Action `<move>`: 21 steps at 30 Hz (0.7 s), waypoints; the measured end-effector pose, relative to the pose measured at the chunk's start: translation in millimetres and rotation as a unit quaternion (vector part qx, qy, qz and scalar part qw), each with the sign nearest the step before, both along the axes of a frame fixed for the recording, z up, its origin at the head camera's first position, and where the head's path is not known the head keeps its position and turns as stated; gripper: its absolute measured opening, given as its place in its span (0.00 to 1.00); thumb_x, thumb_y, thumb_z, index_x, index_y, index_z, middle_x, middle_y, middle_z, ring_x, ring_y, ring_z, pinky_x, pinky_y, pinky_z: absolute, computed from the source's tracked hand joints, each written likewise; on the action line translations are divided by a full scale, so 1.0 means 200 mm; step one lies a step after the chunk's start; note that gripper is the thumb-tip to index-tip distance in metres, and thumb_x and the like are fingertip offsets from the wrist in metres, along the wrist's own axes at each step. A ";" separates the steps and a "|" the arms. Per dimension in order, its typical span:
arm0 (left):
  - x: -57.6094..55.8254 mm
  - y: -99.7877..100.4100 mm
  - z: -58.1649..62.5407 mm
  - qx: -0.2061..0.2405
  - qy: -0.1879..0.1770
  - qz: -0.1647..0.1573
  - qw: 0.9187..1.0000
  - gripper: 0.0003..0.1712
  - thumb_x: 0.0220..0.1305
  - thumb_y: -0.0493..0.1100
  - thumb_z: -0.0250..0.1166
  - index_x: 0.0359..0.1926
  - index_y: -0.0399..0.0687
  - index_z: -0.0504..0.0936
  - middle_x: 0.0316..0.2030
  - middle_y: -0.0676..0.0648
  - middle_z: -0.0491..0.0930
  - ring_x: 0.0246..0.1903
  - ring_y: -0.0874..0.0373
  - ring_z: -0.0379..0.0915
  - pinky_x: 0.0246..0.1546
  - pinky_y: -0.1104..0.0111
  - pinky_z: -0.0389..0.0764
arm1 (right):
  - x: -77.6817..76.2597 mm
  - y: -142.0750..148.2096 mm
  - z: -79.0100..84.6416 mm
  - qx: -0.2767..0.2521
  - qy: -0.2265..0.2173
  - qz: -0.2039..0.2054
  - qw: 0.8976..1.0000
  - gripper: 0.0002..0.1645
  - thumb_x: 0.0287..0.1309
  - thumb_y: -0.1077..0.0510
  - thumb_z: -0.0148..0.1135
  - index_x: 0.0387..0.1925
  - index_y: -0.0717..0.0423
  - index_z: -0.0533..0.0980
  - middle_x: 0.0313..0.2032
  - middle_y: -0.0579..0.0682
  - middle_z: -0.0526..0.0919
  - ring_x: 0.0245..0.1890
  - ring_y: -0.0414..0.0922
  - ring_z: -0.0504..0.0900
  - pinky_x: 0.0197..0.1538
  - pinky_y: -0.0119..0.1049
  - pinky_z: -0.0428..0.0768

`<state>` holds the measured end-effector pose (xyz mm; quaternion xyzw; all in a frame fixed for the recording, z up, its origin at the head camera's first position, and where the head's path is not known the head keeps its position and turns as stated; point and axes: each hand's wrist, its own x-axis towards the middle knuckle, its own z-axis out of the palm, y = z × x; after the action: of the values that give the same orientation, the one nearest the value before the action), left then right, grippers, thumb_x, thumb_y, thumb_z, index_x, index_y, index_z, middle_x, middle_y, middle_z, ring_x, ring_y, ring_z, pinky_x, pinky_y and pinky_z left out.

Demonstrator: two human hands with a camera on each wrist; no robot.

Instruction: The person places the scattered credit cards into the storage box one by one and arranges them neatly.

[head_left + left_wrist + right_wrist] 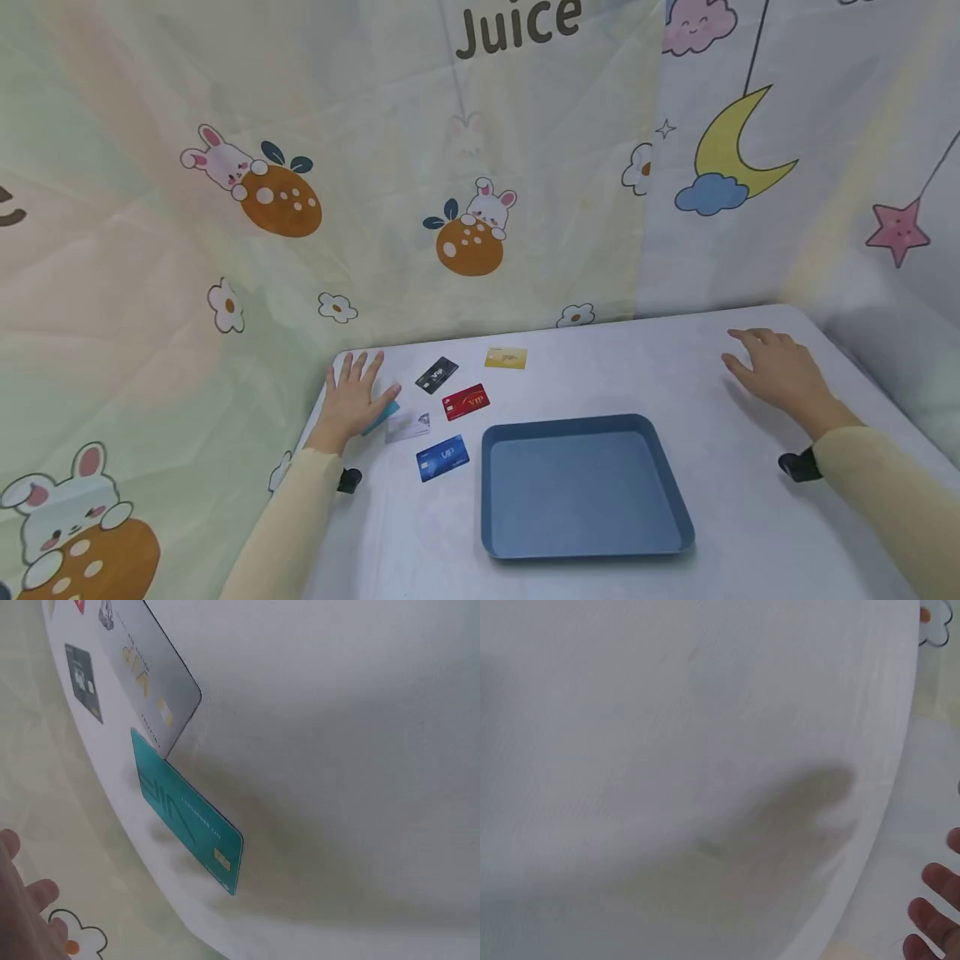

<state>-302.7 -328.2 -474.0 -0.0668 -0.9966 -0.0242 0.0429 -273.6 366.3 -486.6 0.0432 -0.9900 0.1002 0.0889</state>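
Note:
My left hand [350, 406], fingers spread, hovers over the table's left side and holds nothing. Partly beneath it in the head view lies a teal card [189, 814], its lettering and chip plain in the left wrist view. A silver card [408, 427] overlaps the teal one's corner. Around them are a black VIP card [437, 375], a red VIP card [466, 402], a blue VIP card [442, 458] and a gold card [506, 358]. Above the table's right side is my right hand [776, 371], its fingers extended and nothing in it; its shadow falls on the cloth.
A shallow blue-grey tray [585, 492] stands at the front middle, right of the cards. White cloth covers the table [600, 371]. Printed curtains [390, 250] hang behind and at both sides. Each wrist wears a dark band [799, 466].

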 end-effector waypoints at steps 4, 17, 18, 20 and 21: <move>0.02 0.01 -0.01 0.007 -0.003 -0.007 1.000 0.51 0.71 0.73 0.50 0.83 0.53 0.47 0.81 0.33 0.47 0.81 0.32 0.30 0.76 0.33 0.32 | 0.00 -0.07 0.03 0.004 -0.008 0.008 1.000 0.29 0.71 0.48 0.56 0.61 0.69 0.75 0.60 0.78 0.72 0.57 0.78 0.71 0.55 0.76 0.71; 0.11 0.08 -0.07 0.017 -0.013 -0.017 1.000 0.49 0.71 0.70 0.55 0.82 0.53 0.53 0.80 0.34 0.53 0.80 0.31 0.36 0.77 0.33 0.40 | 0.05 -0.20 0.02 -0.011 -0.059 0.020 0.998 0.25 0.72 0.49 0.56 0.55 0.66 0.80 0.53 0.73 0.82 0.51 0.71 0.80 0.50 0.72 0.74; 0.12 0.09 -0.08 0.018 -0.017 -0.018 1.000 0.49 0.71 0.70 0.55 0.82 0.53 0.53 0.80 0.34 0.53 0.80 0.31 0.36 0.77 0.33 0.40 | 0.05 -0.21 0.02 -0.016 -0.059 0.020 0.998 0.24 0.72 0.50 0.57 0.55 0.66 0.80 0.52 0.72 0.83 0.51 0.71 0.81 0.50 0.71 0.75; 0.14 0.10 -0.08 0.020 -0.021 -0.020 0.999 0.49 0.70 0.71 0.55 0.82 0.53 0.54 0.80 0.34 0.53 0.80 0.31 0.38 0.77 0.33 0.41 | 0.06 -0.23 0.02 -0.028 -0.061 0.021 0.998 0.24 0.72 0.50 0.57 0.55 0.67 0.80 0.51 0.71 0.84 0.49 0.69 0.82 0.49 0.68 0.77; 0.15 0.10 -0.08 0.021 -0.021 -0.021 0.999 0.49 0.70 0.71 0.55 0.82 0.53 0.55 0.79 0.34 0.53 0.80 0.31 0.38 0.77 0.33 0.41 | 0.06 -0.24 0.02 -0.036 -0.063 0.021 0.997 0.24 0.72 0.50 0.58 0.55 0.67 0.79 0.51 0.70 0.84 0.48 0.68 0.82 0.49 0.66 0.78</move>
<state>-273.3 -307.9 -490.9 -0.0866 -0.9948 -0.0475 0.0228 -260.9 318.4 -481.9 0.0548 -0.9883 0.1400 0.0261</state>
